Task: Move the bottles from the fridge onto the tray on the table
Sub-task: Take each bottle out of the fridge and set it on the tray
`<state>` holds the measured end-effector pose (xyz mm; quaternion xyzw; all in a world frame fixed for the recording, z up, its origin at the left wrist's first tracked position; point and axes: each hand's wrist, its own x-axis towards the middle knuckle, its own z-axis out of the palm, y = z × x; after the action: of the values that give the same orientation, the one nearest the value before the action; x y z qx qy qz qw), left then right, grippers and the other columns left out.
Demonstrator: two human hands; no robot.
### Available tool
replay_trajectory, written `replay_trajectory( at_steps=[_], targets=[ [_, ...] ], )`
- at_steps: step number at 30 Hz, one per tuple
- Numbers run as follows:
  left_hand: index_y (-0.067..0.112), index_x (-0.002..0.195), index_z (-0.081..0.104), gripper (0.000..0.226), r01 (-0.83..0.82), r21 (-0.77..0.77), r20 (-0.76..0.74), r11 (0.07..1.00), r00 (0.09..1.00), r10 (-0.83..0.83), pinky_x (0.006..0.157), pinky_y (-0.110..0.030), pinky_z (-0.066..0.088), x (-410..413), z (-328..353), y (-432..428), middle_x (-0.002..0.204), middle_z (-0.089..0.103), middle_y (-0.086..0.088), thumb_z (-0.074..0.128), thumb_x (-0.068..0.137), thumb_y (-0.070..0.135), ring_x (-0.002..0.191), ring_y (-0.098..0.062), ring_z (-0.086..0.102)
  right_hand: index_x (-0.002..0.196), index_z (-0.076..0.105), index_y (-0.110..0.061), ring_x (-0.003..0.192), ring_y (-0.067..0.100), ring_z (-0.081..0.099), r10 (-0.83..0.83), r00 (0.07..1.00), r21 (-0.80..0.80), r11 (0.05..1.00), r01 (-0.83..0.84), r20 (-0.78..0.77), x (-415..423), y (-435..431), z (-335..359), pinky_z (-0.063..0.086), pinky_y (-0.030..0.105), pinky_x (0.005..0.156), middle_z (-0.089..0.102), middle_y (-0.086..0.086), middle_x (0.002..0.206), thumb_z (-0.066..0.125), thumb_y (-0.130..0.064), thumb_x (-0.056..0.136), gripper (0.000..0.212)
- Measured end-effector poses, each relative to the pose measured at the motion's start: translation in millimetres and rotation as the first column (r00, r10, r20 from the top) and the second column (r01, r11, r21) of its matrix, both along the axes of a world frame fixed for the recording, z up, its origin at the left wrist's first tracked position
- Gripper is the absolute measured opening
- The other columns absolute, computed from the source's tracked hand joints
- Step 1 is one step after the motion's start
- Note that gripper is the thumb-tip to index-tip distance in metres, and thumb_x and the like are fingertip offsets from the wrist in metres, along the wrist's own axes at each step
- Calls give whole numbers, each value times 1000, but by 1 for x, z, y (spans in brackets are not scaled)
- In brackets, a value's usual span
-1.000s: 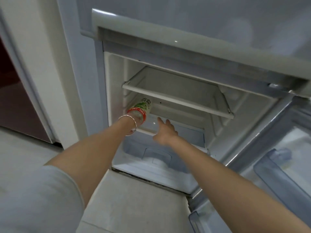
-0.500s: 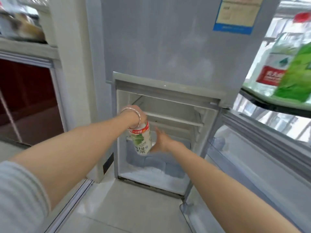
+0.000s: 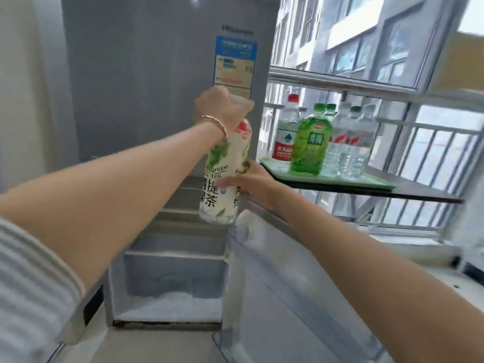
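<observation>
My left hand [image 3: 225, 106] is clenched over the cap end of the grape tea bottle [image 3: 225, 174], which hangs upright from that grip in front of the fridge [image 3: 157, 74], clear of the open lower compartment [image 3: 172, 271]. My right hand [image 3: 248, 184] is released, fingers spread, its thumb side touching the lower body of the bottle as a support.

The tray [image 3: 372, 182] lies on the table [image 3: 432, 196] to the right, already carrying several bottles near its left and middle; bare tray surface shows toward its right end.

Risks from here:
- The bottle hangs from its cap end only. A quick swing to the right could make it slip or pendulum; the right hand should take the body.
- The open fridge door [image 3: 288, 271] stands between me and the table. A low carry could strike its upper edge.
- The large green bottle [image 3: 310, 142] stands at the near edge of the tray. A careless set-down beside it could topple it or the clear water bottles [image 3: 351, 142] behind.

Legible writing:
- Held bottle: "Grape tea" and the characters 青提绿茶, partly hidden.
- Fridge top: a brand word, blurred, probably "Hisense".
- Blue energy label [image 3: 235, 64]: not readable.
- Red-capped water bottle [image 3: 285, 134]: red label, text too small to read
</observation>
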<state>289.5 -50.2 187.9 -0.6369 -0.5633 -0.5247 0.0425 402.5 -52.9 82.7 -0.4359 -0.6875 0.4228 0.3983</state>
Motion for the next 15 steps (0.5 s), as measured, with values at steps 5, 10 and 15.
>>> replay_trajectory(
  at_steps=[5,10,15],
  targets=[
    [13,112,57,55,223,135,70,965,970,-233,70,-27,51,60,30,19,104,63,-4,42,88,60,85,-17,60,123,55,-7,88,7,64,-252,955,159,948,275,-155,56,7,44,55,28,83,70,-3,102,86,-24,68,65],
    [8,137,37,68,310,-49,192,950,936,-295,77,-31,46,98,6,55,120,59,-10,33,93,60,106,-26,60,128,38,-12,98,23,63,-575,797,354,718,599,-183,100,49,59,55,41,88,60,0,106,89,-41,58,92],
    [15,134,47,49,464,-94,221,881,872,-436,57,-23,45,119,-26,85,108,64,-3,34,98,45,87,-15,62,131,34,-13,105,26,62,-691,707,422,600,679,-154,119,97,43,53,47,91,63,5,119,87,-45,59,95]
  ],
)
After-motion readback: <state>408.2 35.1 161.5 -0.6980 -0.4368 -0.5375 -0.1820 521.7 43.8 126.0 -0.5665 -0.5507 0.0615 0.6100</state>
